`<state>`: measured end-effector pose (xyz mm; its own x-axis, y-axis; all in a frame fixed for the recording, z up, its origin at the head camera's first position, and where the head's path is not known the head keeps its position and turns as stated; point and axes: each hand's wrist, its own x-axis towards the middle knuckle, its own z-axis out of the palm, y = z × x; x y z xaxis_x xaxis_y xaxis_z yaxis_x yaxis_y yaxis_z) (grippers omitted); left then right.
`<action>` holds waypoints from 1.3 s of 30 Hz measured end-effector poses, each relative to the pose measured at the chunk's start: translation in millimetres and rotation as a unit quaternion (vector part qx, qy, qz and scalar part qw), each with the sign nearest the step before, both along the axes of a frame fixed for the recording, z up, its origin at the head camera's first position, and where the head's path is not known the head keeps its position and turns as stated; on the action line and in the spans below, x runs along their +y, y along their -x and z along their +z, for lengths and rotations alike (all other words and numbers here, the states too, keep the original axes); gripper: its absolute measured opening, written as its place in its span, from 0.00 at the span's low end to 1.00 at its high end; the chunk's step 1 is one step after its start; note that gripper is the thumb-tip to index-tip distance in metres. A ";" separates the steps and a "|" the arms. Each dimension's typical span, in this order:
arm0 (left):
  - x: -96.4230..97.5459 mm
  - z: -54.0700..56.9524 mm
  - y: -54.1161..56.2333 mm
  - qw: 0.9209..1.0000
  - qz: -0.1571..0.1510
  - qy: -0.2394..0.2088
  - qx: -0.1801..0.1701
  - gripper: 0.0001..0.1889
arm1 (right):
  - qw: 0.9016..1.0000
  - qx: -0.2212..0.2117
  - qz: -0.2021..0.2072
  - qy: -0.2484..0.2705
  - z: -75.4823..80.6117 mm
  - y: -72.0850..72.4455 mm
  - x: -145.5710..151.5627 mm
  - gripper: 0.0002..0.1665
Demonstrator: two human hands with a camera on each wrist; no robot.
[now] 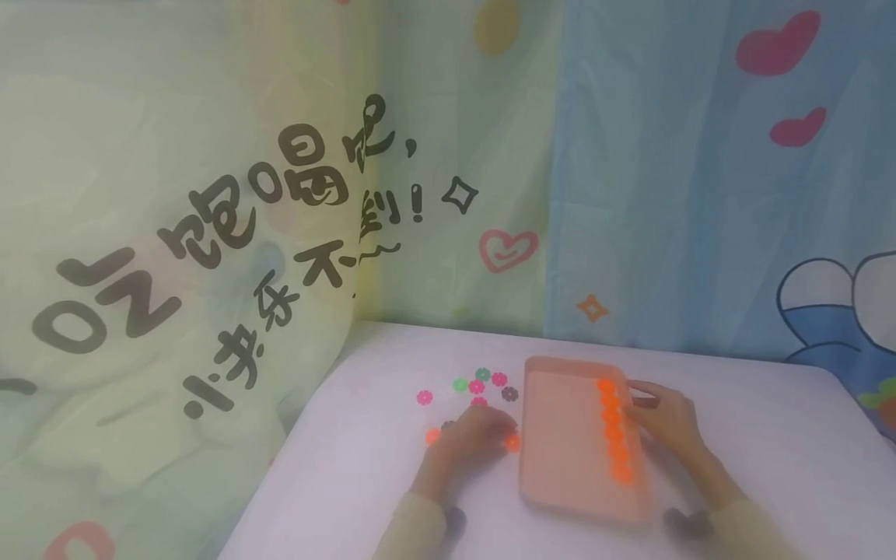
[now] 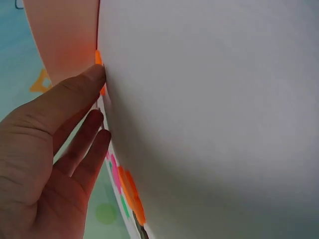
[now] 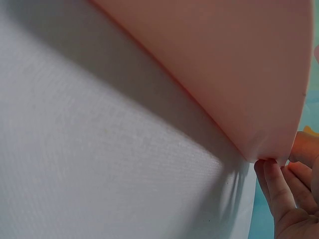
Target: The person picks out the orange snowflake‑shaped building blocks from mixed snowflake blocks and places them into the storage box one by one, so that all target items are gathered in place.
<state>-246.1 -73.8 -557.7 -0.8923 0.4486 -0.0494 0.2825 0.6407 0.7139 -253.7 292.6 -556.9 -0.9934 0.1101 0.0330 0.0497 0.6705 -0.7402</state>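
Observation:
In the head view a pink rectangular tray (image 1: pixel 563 443) lies on the white table, with a column of several orange flower-shaped discs (image 1: pixel 612 424) along its right side. My right hand (image 1: pixel 665 412) grips the tray's right edge near the far corner. The right wrist view shows the fingers (image 3: pixel 279 191) bent against the bottom of the tray wall (image 3: pixel 239 64). Left of the tray, my left hand (image 1: pixel 472 432) is low over the table, thumb and fingertips at a loose orange disc (image 1: pixel 512 443). In the left wrist view the thumb covers part of that disc (image 2: pixel 98 57); the index fingertip is hidden.
Loose flower-shaped discs lie left of the tray: pink (image 1: pixel 424 397), light green (image 1: pixel 460 385), teal (image 1: pixel 483 374), dark (image 1: pixel 509 394) and another orange one (image 1: pixel 432 437) beside the left wrist. Printed curtains (image 1: pixel 462 295) hang behind the white table (image 1: pixel 763 435).

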 end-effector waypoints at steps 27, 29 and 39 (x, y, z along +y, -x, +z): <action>25.6 6.4 6.0 0.997 0.014 0.080 -0.001 0.18 | 0.999 -0.034 0.001 0.004 19.2 -10.1 -9.8 0.36; 24.8 8.5 5.1 0.997 0.014 0.076 -0.001 0.19 | 0.999 -0.039 -0.003 0.004 17.1 -8.4 -8.6 0.36; 20.1 11.1 5.7 0.998 0.025 0.058 -0.025 0.21 | 1.000 -0.006 0.002 -0.007 7.3 -2.7 -3.6 0.35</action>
<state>-251.8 -53.7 -546.6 -0.9084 0.3926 -0.1434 0.2145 0.7323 0.6463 -251.0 289.0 -549.6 -0.9942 0.1056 0.0222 0.0560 0.6807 -0.7304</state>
